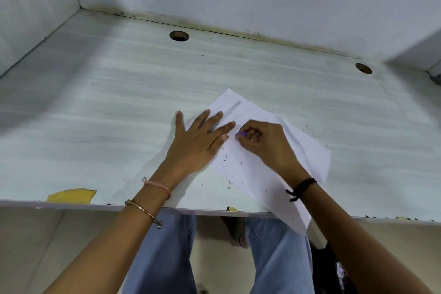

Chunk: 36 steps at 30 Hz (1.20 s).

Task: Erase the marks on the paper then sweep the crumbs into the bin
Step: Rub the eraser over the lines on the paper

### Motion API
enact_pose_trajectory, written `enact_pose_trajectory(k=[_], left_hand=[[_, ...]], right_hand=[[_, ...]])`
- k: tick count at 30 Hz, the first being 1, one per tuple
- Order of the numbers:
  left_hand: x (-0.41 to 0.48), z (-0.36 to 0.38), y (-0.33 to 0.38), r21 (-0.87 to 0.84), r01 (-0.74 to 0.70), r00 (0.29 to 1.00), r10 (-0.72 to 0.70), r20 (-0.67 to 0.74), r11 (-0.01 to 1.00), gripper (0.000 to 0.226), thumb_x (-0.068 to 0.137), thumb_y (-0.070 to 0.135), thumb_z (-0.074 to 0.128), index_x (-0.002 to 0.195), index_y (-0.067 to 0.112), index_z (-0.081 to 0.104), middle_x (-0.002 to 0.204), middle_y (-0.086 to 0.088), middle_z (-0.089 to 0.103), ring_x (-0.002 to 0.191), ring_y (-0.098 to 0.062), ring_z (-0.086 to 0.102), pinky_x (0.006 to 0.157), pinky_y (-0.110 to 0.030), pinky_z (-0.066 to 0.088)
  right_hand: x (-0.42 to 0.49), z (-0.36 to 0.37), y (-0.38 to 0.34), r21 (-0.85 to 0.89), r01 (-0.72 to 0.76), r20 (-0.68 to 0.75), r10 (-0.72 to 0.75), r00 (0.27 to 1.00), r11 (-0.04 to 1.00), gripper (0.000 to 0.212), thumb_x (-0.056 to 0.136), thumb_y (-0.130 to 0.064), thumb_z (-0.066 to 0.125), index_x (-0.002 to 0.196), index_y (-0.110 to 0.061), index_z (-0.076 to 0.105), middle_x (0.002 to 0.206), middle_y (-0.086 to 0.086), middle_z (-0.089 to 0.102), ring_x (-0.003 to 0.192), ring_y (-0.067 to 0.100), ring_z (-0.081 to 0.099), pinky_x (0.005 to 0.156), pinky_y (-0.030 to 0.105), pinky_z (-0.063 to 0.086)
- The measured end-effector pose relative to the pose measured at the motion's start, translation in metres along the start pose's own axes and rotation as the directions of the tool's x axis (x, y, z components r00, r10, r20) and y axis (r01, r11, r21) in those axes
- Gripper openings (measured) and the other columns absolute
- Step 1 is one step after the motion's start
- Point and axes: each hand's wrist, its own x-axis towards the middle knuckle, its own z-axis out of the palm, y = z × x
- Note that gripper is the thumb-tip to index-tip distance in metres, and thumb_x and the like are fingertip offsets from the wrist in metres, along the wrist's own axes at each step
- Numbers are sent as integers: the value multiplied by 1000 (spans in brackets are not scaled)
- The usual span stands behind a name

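A white sheet of paper (pixel 307 150) lies skewed on the pale desk (pixel 107 107), its near corner hanging over the front edge. Faint pencil lines and a grey shaded stripe (pixel 235 107) show near its far corner. My left hand (pixel 200 143) lies flat with spread fingers on the paper's left part, pressing it down. My right hand (pixel 265 145) is curled around a small purple eraser (pixel 241 135), whose tip touches the paper just right of my left fingertips. Dark eraser crumbs (pixel 229 174) are scattered on the paper and on the desk to its right (pixel 310 130). No bin is in view.
Two round cable holes (pixel 179 36) (pixel 363 68) sit near the desk's back edge. Yellow tape scraps (pixel 71 196) stick along the front edge. White partition walls close the desk at the back and left. My legs in jeans show below the desk.
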Motion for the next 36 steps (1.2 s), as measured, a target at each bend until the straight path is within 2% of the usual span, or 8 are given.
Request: enact_pose_trajectory(k=[2,7,13,16,19,25,30,36], left_hand=[[0,0,1,-10,7,1000,-7,-9,1000,46,101,50,3,147,54,5,161,17,2,148,-9,-4,111,-65,-6],[-1,3,-2,31,-22,1000,23,-11,999,62,88,54,-13,147,53,3,161,15,4,148,-12,-2,110,-67,-3],[0,0,0,-21,7,1000,-7,-2,1000,48,99,51,1,146,55,5,160,17,2,148,-8,-4,111,-65,-6],[0,1,-1,26,-11,1000,11,-22,1000,61,89,54,-13,147,54,5,161,16,5,148,-10,-1,110,-67,-2],[0,1,-1,16,-3,1000,3,-6,1000,52,96,53,-3,147,53,6,161,16,4,148,-10,-2,110,-67,-4],[0,0,0,4,8,1000,-8,-8,1000,52,96,55,-4,147,54,6,160,17,3,148,-9,-3,111,-66,-4],[0,1,0,32,-1,1000,2,-24,999,66,85,56,-15,147,54,6,160,16,5,148,-10,-1,109,-67,-3],[0,-2,1,-13,9,1000,-9,19,1000,54,93,57,-7,146,56,5,160,18,2,148,-8,-4,110,-65,-6]], right_hand=[[-4,5,-4,18,-13,-17,13,1000,1000,6,81,-14,69,77,-10,66,64,3,61,56,5,45,59,18,39],[-44,22,-34,62,164,212,-174,962,984,1,81,-14,70,81,-13,69,66,-2,61,59,6,48,56,9,36],[-5,7,-2,34,-2,-13,2,1000,999,6,83,-14,67,78,-12,65,67,3,61,58,6,44,59,17,39],[-33,16,-21,31,137,149,-140,979,990,1,82,-14,68,81,-14,67,68,-3,61,61,6,48,59,10,36],[-38,8,-19,57,164,274,-174,946,985,3,82,-17,70,81,-14,68,72,-3,64,64,6,52,60,9,38],[-12,4,-2,9,89,83,-89,993,996,4,82,-17,68,80,-13,67,70,0,63,61,8,48,60,15,37],[-40,3,-16,84,192,317,-209,925,978,6,83,-20,70,82,-14,69,72,-3,65,64,6,52,61,10,38],[-12,5,-6,60,72,101,-78,992,996,2,82,-15,70,82,-13,68,70,7,64,58,7,45,58,14,37]])
